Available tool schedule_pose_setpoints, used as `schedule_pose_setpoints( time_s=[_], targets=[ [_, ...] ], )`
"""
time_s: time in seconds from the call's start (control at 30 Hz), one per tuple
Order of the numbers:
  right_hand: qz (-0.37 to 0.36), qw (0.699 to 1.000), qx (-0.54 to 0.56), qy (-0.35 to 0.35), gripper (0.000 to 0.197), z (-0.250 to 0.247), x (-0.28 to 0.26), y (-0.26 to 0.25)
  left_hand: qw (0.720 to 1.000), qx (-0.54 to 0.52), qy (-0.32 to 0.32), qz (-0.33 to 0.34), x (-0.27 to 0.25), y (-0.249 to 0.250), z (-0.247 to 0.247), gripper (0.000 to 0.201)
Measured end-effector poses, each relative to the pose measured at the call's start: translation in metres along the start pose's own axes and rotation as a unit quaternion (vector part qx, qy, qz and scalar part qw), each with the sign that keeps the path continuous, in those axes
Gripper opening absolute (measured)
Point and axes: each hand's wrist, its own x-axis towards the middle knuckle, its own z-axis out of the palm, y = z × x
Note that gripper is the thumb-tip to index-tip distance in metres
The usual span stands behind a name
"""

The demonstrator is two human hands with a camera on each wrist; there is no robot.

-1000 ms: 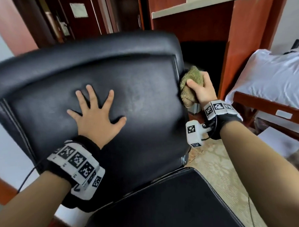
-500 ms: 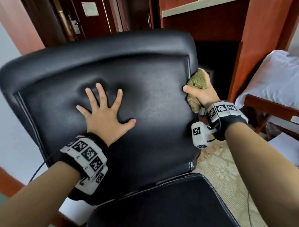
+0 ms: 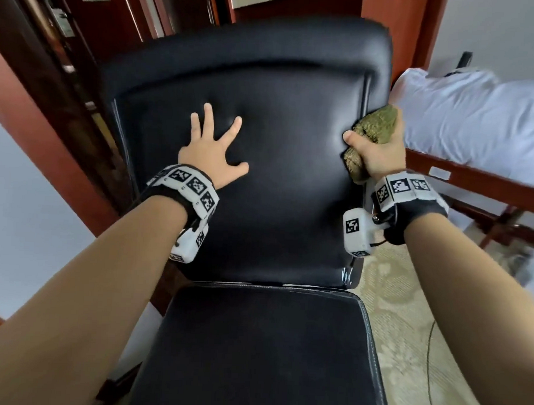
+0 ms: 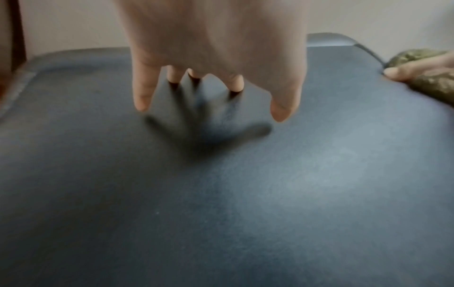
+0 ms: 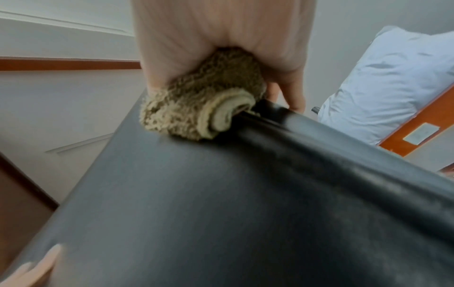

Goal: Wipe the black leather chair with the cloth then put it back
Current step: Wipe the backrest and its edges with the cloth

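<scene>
The black leather chair (image 3: 276, 172) fills the head view, backrest upright and seat (image 3: 259, 349) below. My left hand (image 3: 215, 142) lies spread on the backrest with straight fingers; the left wrist view shows its fingertips (image 4: 142, 101) on the leather (image 4: 221, 194). My right hand (image 3: 375, 152) grips a bunched olive-brown cloth (image 3: 374, 127) against the backrest's right edge. In the right wrist view the cloth (image 5: 196, 108) is pressed on the edge seam of the chair (image 5: 245, 203), fingers wrapped round the back of it.
A bed with white bedding (image 3: 483, 120) and a red-brown wooden frame (image 3: 474, 184) stands close on the right. Dark wooden doors and cabinetry (image 3: 145, 10) rise behind the chair. Patterned beige carpet (image 3: 407, 315) with a thin cable lies to the right of the seat.
The chair has swung round to face me squarely. My right hand with the cloth has slid a little down the right edge. The left hand stays flat on the backrest.
</scene>
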Motion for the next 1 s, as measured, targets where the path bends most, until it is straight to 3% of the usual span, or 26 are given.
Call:
schedule_pose_setpoints(
  time_s=[0.2, 0.33, 0.47, 0.67, 0.8, 1.0],
  targets=[
    [-0.003, 0.995, -0.058, 0.081, 0.100, -0.052, -0.029, -0.009, 0.998, -0.045, -0.038, 0.019, -0.012, 0.052, -0.022, 0.072],
    [0.005, 0.989, -0.091, 0.119, 0.094, -0.080, -0.059, -0.024, 0.996, -0.072, -0.003, 0.058, -0.030, 0.089, -0.031, 0.065],
    [0.013, 0.982, -0.122, 0.143, 0.092, -0.099, -0.080, -0.032, 0.983, -0.077, 0.060, 0.158, -0.044, 0.131, -0.042, 0.064],
    [0.001, 0.985, -0.109, 0.134, 0.093, -0.104, -0.083, -0.031, 0.972, -0.086, 0.069, 0.208, -0.046, 0.174, -0.045, 0.066],
    [-0.015, 0.990, -0.080, 0.114, 0.095, -0.107, -0.083, -0.029, 0.961, -0.103, 0.107, 0.234, -0.038, 0.193, -0.053, 0.065],
    [-0.126, 0.982, -0.086, 0.110, 0.089, -0.118, -0.072, -0.049, 0.949, -0.144, 0.145, 0.238, -0.013, 0.217, -0.086, 0.062]
  ],
)
